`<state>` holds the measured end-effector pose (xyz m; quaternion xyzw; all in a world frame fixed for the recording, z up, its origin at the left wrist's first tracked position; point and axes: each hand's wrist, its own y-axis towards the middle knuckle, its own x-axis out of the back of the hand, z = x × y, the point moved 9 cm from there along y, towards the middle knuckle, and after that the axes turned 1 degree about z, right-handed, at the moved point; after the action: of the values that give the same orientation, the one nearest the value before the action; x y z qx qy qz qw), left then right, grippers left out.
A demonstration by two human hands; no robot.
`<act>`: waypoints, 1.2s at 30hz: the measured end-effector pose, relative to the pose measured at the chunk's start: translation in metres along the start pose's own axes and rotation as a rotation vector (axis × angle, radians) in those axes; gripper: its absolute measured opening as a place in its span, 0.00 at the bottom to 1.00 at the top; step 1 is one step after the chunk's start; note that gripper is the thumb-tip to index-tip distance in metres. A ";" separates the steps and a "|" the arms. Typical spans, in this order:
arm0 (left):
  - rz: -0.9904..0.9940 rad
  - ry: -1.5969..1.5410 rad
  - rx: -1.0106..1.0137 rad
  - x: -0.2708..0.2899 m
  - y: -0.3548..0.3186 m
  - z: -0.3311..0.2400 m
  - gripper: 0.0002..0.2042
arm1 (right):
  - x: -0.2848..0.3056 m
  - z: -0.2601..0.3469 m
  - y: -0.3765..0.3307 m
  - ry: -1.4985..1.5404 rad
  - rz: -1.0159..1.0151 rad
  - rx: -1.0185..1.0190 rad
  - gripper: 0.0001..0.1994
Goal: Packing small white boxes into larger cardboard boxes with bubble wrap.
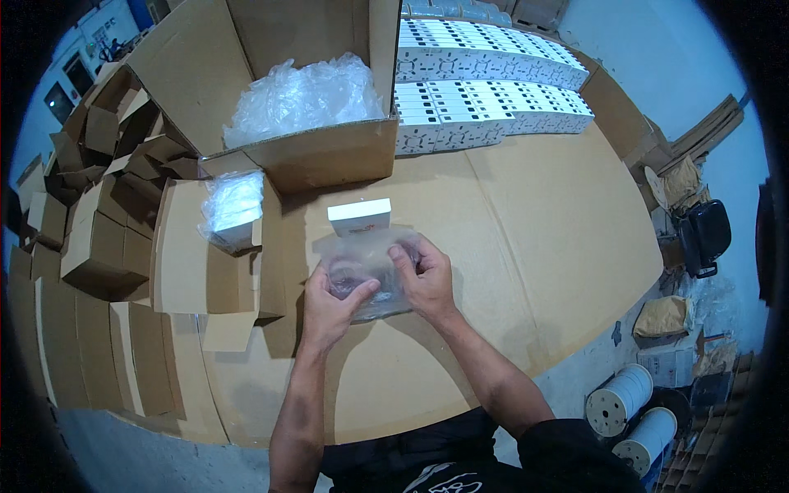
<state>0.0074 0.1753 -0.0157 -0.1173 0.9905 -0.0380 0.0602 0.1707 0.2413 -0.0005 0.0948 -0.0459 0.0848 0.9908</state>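
Observation:
My left hand [330, 311] and my right hand [429, 283] grip a clear plastic bag [374, 261] from its two sides, low over the table in front of me. Both thumbs lie on top of the bag, and the fingers curl behind or into it, partly hidden. Whether anything is inside the bag I cannot tell. Just beyond it a small white box [359, 217] rests on the cardboard-covered table [509, 255]. An open carton [187, 263] stands to the left, with white boxes in clear plastic wrap [234, 201] at its far end.
A large open carton [329, 160] full of clear plastic bags [308, 99] stands at the far left. White boxes [493, 115] are stacked at the back right. Several open cartons [103, 238] crowd the left side. Cable spools [620, 398] lie on the floor at right.

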 end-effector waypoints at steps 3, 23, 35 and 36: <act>0.058 0.038 -0.016 -0.005 -0.003 -0.005 0.21 | 0.003 -0.005 0.004 0.102 0.063 -0.033 0.09; 0.030 0.179 -0.071 -0.008 -0.001 -0.009 0.18 | 0.020 0.070 -0.002 -0.412 0.015 0.581 0.18; 0.061 0.197 -0.052 -0.010 0.001 -0.004 0.17 | 0.019 0.069 0.002 -0.346 -0.021 0.520 0.19; 0.066 0.199 -0.048 -0.011 0.001 -0.004 0.17 | 0.020 0.067 0.002 -0.347 -0.025 0.514 0.19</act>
<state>0.0176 0.1796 -0.0106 -0.0815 0.9956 -0.0237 -0.0400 0.1855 0.2330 0.0672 0.3560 -0.1904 0.0638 0.9127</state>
